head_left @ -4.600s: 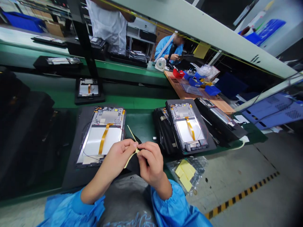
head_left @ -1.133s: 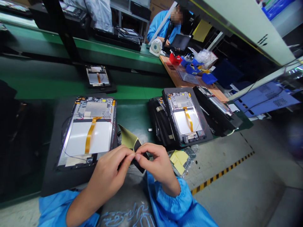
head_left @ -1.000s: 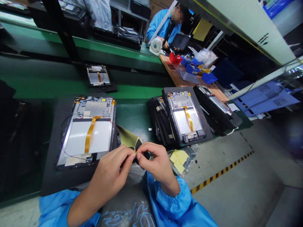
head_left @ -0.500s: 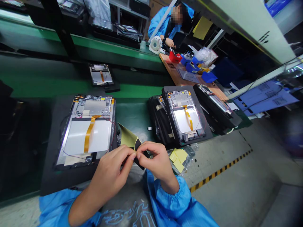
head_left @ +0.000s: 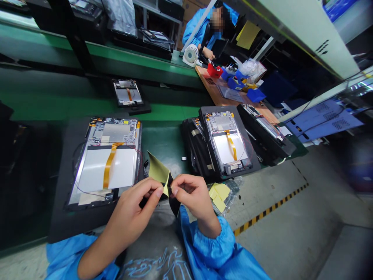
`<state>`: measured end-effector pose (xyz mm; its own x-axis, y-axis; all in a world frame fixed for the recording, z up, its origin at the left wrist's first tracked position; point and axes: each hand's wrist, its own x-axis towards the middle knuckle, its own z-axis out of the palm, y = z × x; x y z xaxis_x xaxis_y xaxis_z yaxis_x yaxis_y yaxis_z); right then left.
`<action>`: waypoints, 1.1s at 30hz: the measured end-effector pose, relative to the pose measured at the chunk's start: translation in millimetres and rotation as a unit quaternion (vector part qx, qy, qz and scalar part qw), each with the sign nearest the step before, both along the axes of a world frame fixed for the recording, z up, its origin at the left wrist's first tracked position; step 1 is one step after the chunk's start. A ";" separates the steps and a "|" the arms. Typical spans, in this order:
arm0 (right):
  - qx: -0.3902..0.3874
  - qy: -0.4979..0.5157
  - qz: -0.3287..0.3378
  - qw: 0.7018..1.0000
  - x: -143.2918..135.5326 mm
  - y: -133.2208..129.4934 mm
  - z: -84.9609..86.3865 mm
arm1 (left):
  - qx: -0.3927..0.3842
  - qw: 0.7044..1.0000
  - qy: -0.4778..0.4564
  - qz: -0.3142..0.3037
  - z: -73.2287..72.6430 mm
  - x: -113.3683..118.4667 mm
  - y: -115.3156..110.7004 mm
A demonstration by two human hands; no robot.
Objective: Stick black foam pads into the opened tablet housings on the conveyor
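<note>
Between my hands is a sheet with a yellow backing (head_left: pixel 157 168) and a black layer (head_left: pixel 174 205), the two parted at the fingertips. My left hand (head_left: pixel 136 208) pinches the yellow backing, and my right hand (head_left: pixel 194 198) pinches the black layer. Left of them, an opened tablet (head_left: pixel 109 159) with a circuit board and an orange ribbon cable lies on black foam (head_left: pixel 62 186). A second opened tablet (head_left: pixel 229 142) rests tilted on a stack to the right.
Yellow paper pieces (head_left: pixel 220 194) lie on clear plastic beside my right hand. Another tablet (head_left: pixel 128 93) sits farther back on the green bench (head_left: pixel 166 134). A person (head_left: pixel 208 52) works beyond a white fan (head_left: pixel 190 55) and small bins.
My hands have moved slightly apart. The yellow backing and black layer are more widely separated, with more of the black layer hanging down. The far tablet has shifted slightly right.
</note>
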<state>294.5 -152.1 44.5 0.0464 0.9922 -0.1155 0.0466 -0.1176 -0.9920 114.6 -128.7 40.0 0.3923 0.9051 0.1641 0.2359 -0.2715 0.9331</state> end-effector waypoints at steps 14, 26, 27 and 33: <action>0.058 0.086 -0.212 0.972 55.7 -10.1 -4.5 | 0.048 0.997 0.059 0.033 4.8 -10.0 16.2; 0.178 0.040 -0.319 0.930 92.6 -27.3 26.2 | 0.164 0.936 0.305 0.058 -14.1 -1.0 31.4; 0.190 0.036 -0.326 0.926 95.9 -27.3 29.4 | 0.176 0.925 0.332 0.065 -14.0 1.0 32.4; 0.255 0.040 -0.347 0.902 113.9 -27.0 52.7 | 0.222 0.856 0.462 0.063 -4.9 14.8 36.0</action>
